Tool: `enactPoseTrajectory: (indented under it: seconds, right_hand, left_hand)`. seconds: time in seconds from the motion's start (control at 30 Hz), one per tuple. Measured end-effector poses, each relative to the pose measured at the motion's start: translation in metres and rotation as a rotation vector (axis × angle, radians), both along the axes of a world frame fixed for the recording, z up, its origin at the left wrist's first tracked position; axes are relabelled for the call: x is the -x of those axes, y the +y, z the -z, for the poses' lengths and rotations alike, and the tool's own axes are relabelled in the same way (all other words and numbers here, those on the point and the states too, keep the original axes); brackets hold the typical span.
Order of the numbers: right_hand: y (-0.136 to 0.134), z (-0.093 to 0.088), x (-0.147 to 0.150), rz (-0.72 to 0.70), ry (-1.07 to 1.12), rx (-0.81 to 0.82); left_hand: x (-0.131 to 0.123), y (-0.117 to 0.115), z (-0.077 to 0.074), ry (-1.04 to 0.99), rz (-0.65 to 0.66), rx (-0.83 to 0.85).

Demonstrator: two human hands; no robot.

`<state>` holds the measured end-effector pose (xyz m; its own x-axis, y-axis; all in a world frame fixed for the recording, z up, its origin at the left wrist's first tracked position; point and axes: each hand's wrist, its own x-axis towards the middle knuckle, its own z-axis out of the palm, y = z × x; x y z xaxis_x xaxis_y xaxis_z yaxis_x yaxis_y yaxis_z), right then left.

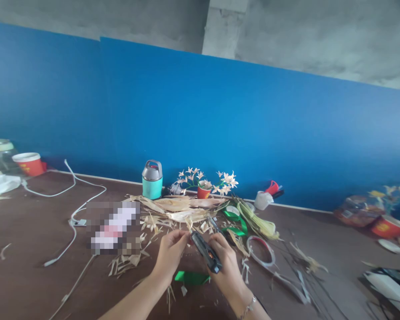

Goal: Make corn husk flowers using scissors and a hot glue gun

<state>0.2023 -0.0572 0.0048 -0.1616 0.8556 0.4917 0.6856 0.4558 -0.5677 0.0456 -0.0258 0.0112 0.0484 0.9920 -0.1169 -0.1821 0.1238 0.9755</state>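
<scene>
My right hand is closed around a black glue gun whose nozzle points up and left. My left hand pinches a small pale piece of dried husk right at the gun's tip. Both hands hover over a brown table. Below them lies a green ribbon scrap. Beyond the hands lies a heap of dried corn husks.
A teal flask, a small red pot of husk flowers, green ribbon rolls, a white cup and a wire loop stand behind. White cables run at left. Red paper cups and a blue wall sit at the table's edges.
</scene>
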Motion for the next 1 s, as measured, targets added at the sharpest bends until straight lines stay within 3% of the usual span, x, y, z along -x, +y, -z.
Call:
enactPoseTrajectory:
  seconds: [0.3, 1.0]
  right_hand:
    - [0.0003, 0.0013, -0.0002, 0.003, 0.003, -0.004]
    - [-0.0001, -0.0007, -0.0005, 0.0, -0.004, 0.01]
  left_hand:
    - [0.0006, 0.0037, 0.0078, 0.007, 0.018, -0.024]
    - [-0.0006, 0.0032, 0.0069, -0.027, 0.011, 0.007]
